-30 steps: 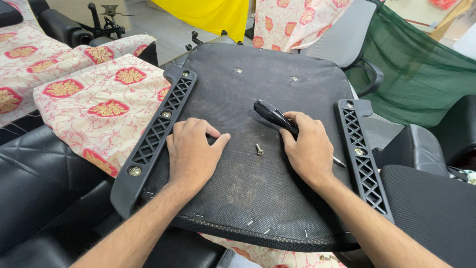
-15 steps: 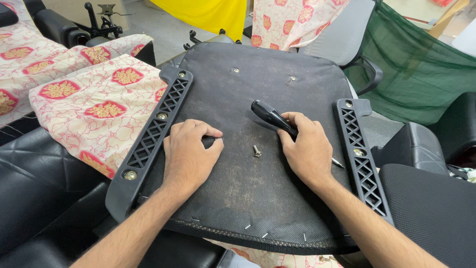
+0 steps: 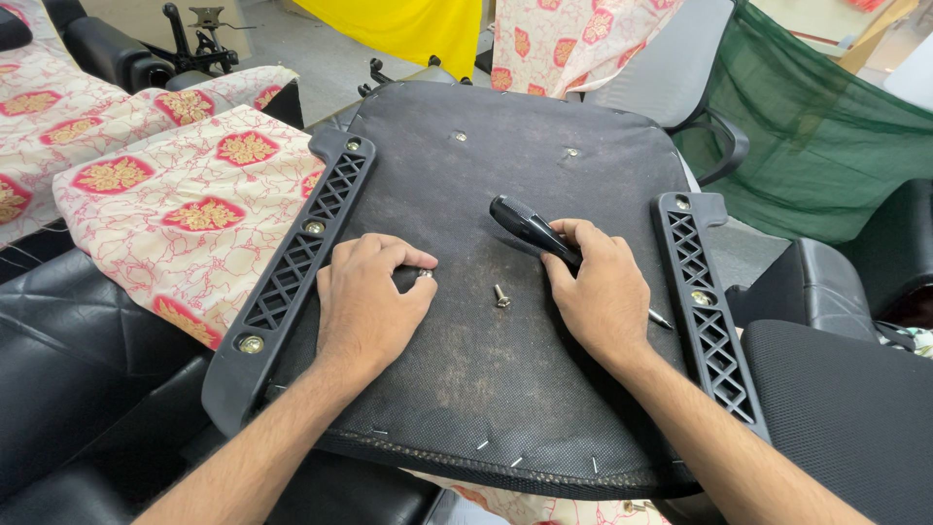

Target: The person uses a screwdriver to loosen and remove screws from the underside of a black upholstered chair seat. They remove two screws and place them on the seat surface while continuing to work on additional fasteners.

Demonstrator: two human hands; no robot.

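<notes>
An upturned black chair seat (image 3: pixel 505 389) lies in front of me, its dusty fabric underside facing up. My left hand (image 3: pixel 367 303) rests on it with fingers curled, pinching a small silver screw (image 3: pixel 425 274) at the fingertips. My right hand (image 3: pixel 603 292) lies over a black-handled screwdriver (image 3: pixel 530 228) whose metal tip (image 3: pixel 661 319) pokes out past the palm. A loose screw (image 3: pixel 501 295) lies on the fabric between both hands. Black lattice armrest brackets run along the left (image 3: pixel 301 258) and right (image 3: pixel 705 311) sides.
Floral red-and-cream fabric (image 3: pixel 165 194) covers seats at the left. Black leather cushions (image 3: pixel 68 360) sit at lower left and another black cushion (image 3: pixel 846 408) at lower right. Green mesh netting (image 3: pixel 826 136) hangs at the right, yellow cloth (image 3: pixel 408 24) at the top.
My left hand went from lying flat with thumb spread to curled fingers pinching a small screw. The right hand and screwdriver stayed in place.
</notes>
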